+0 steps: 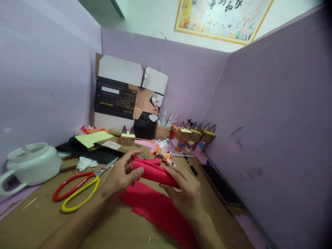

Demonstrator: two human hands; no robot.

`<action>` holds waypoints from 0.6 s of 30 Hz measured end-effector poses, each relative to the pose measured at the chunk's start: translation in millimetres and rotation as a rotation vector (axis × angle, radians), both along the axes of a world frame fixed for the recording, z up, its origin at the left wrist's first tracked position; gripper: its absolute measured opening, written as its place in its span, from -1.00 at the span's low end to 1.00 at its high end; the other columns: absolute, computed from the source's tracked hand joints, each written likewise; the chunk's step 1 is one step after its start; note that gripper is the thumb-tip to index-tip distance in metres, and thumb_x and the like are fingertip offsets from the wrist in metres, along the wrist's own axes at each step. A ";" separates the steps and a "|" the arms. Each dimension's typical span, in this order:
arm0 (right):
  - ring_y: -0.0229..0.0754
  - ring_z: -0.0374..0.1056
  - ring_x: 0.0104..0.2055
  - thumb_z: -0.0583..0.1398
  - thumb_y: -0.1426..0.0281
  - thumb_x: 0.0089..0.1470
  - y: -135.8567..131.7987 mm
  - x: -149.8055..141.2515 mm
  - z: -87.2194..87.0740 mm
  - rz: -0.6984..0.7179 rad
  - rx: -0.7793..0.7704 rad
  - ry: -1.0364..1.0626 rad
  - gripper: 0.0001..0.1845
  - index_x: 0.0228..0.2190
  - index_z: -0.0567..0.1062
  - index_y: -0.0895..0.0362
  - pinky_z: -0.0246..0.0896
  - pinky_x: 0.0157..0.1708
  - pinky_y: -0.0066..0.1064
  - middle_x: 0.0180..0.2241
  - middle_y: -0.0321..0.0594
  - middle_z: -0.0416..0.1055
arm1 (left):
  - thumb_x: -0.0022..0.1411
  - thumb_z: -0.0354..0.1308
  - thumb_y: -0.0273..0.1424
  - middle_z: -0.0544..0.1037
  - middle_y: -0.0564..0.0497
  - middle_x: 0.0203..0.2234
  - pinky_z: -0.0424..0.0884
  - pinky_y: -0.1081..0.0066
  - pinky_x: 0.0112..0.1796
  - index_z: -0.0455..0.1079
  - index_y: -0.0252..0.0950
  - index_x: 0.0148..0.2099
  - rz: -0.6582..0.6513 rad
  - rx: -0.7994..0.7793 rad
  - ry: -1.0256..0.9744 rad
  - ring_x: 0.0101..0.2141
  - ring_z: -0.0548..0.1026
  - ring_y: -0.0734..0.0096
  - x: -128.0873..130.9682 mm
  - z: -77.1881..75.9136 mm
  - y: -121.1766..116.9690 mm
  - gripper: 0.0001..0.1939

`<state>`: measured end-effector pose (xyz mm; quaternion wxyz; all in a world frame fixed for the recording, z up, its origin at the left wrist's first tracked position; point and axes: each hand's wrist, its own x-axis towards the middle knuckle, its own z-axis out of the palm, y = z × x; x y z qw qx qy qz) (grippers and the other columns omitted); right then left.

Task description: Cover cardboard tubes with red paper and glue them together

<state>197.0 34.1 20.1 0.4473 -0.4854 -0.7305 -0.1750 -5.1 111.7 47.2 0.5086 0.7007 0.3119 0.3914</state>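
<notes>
A sheet of red paper [155, 207] lies on the brown desk [38, 221], its far end rolled into a tube [153, 171]. My left hand [120, 178] grips the tube's left end, thumb on top and fingers curled round it. My right hand [185, 193] presses on the tube's right end with bent fingers. Both hands are closed on the roll.
Scissors with red and yellow handles [77, 188] lie left of my hands. A white pot [31, 166] stands at the far left. A black marker [191, 167] and a dark phone [220, 185] lie to the right. Paper animal boxes [195, 135], a cardboard box [129, 100] and a pen basket [163, 130] stand at the back.
</notes>
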 end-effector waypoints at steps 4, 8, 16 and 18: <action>-0.05 0.42 -0.20 0.28 0.44 -0.06 0.9 -6.4 -6.3 0.006 0.039 0.067 -0.66 -0.17 0.46 0.12 0.31 -0.23 -0.26 -0.22 -0.07 0.51 | 0.11 0.12 -0.15 0.33 0.17 -0.69 0.23 0.54 -0.66 0.22 -0.34 -0.06 0.058 -0.022 -0.021 -0.69 0.29 0.54 3.5 -4.4 0.3 -0.55; -0.03 0.43 -0.24 0.32 0.23 -0.13 -0.9 -3.9 -1.9 0.125 -0.343 0.399 -0.65 -0.26 0.52 0.11 0.29 -0.21 -0.22 -0.30 -0.09 0.53 | 0.08 0.15 -0.19 0.31 0.18 -0.66 0.15 0.59 -0.65 0.30 -0.31 -0.22 0.023 0.010 -0.010 -0.67 0.24 0.62 -5.7 -0.9 6.8 -0.69; -0.12 0.45 -0.36 0.16 -0.04 -0.04 -5.5 -12.2 -1.5 0.766 -1.332 1.449 -0.37 -0.17 0.47 0.26 0.31 -0.31 -0.28 -0.32 0.00 0.52 | 0.05 0.17 -0.18 0.30 0.16 -0.61 0.12 0.57 -0.60 0.34 -0.29 -0.22 -0.258 0.050 0.127 -0.62 0.23 0.58 -12.0 4.7 8.8 -0.68; -0.16 0.44 -0.44 0.23 0.04 -0.07 -7.6 -18.7 -5.9 0.857 -1.429 1.377 -0.39 -0.14 0.44 0.28 0.32 -0.39 -0.31 -0.37 -0.02 0.51 | 0.06 0.17 -0.20 0.34 0.14 -0.57 0.17 0.55 -0.57 0.36 -0.28 -0.21 -0.241 0.063 0.144 -0.58 0.27 0.54 -9.9 4.4 6.1 -0.70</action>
